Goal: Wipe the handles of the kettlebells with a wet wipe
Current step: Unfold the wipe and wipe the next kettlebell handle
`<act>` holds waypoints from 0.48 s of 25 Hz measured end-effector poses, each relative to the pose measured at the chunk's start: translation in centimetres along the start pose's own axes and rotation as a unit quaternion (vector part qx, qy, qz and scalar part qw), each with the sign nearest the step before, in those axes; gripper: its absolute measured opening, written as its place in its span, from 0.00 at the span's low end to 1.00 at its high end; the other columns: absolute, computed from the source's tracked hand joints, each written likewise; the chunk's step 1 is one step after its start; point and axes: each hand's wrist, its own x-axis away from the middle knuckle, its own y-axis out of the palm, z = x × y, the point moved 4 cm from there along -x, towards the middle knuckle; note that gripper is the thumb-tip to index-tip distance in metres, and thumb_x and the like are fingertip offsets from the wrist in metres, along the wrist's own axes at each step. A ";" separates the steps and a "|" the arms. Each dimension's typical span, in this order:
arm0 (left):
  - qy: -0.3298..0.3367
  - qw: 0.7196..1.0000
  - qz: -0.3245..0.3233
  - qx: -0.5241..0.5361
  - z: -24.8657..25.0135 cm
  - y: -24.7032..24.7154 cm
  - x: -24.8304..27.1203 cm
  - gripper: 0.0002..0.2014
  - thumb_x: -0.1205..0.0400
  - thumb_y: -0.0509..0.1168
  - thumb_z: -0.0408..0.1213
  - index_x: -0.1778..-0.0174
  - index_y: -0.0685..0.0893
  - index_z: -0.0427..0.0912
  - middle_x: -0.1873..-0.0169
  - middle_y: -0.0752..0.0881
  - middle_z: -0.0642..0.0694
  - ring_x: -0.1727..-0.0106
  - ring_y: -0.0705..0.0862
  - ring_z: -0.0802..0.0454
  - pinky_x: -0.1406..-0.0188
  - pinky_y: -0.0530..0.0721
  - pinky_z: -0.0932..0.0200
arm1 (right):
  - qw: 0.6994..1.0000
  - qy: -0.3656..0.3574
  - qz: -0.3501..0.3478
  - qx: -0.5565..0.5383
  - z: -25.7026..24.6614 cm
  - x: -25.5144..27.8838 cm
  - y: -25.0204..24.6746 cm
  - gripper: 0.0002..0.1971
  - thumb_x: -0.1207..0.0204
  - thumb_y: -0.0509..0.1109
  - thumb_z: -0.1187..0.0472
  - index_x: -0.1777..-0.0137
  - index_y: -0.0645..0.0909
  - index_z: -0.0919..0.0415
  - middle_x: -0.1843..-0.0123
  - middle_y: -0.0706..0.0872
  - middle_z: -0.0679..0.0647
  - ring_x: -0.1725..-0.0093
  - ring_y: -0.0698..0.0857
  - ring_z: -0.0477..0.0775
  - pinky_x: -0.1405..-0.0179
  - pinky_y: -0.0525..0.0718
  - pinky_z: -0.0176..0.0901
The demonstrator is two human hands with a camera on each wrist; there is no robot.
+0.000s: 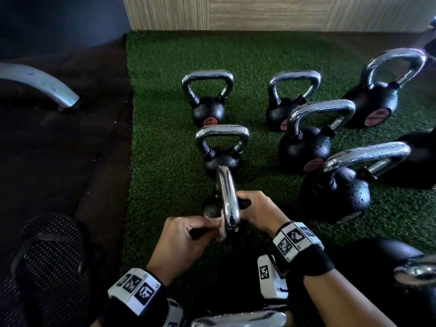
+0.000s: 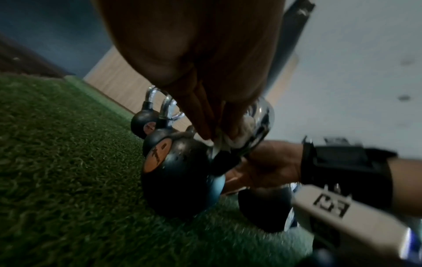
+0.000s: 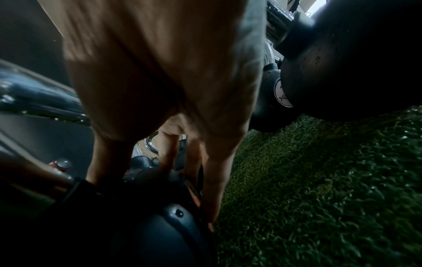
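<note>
A small black kettlebell [image 1: 210, 208] stands on green turf right in front of me, its chrome handle [image 1: 227, 199] turned edge-on. My left hand [image 1: 217, 226] pinches a white wet wipe [image 1: 220, 230] against the near end of that handle. In the left wrist view the wipe [image 2: 230, 140] is bunched under the fingertips where the handle [image 2: 263, 121] meets the ball [image 2: 180, 173]. My right hand [image 1: 243, 205] curls round the ball's right side; its fingers [image 3: 212, 180] reach down along the dark ball [image 3: 160, 182] to the turf.
Several more kettlebells stand on the turf [image 1: 165, 114]: one just behind [image 1: 221, 147], one further back [image 1: 207, 97], others at right [image 1: 311, 135] [image 1: 346, 180]. More chrome handles sit at the bottom edge [image 1: 238, 318]. Dark rubber floor [image 1: 59, 149] and a grey curved bar [image 1: 40, 83] lie left.
</note>
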 end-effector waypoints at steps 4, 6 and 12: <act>0.016 1.000 0.004 -0.022 0.3 -0.4 -0.3 0.17 0.27 0.81 0.32 0.54 0.93 0.63 0.54 0.89 0.76 0.50 0.90 0.72 0.47 0.83 0.77 | 0.999 -0.001 -0.006 0.046 -1.0 0.5 -0.6 0.30 0.31 0.82 0.45 0.28 0.82 0.43 0.34 0.88 0.48 0.44 0.88 0.43 0.52 0.82 0.29; -0.020 0.996 0.018 0.081 0.3 -1.6 -1.0 0.10 0.25 0.80 0.38 0.53 0.94 0.60 0.54 0.94 0.62 0.51 0.92 0.64 0.49 0.85 0.72 | 0.993 -0.042 0.105 0.019 -2.6 1.7 -2.7 0.19 0.28 0.81 0.51 0.36 0.88 0.44 0.47 0.93 0.43 0.58 0.86 0.35 0.64 0.76 0.21; 0.018 0.959 0.112 0.261 3.7 -4.5 -4.2 0.11 0.29 0.79 0.36 0.52 0.94 0.50 0.57 0.95 0.49 0.58 0.92 0.59 0.56 0.87 0.70 | 0.959 -0.212 0.019 -0.188 -10.4 6.7 -6.3 0.13 0.29 0.82 0.52 0.44 0.93 0.48 0.54 0.95 0.50 0.58 0.92 0.46 0.58 0.91 0.44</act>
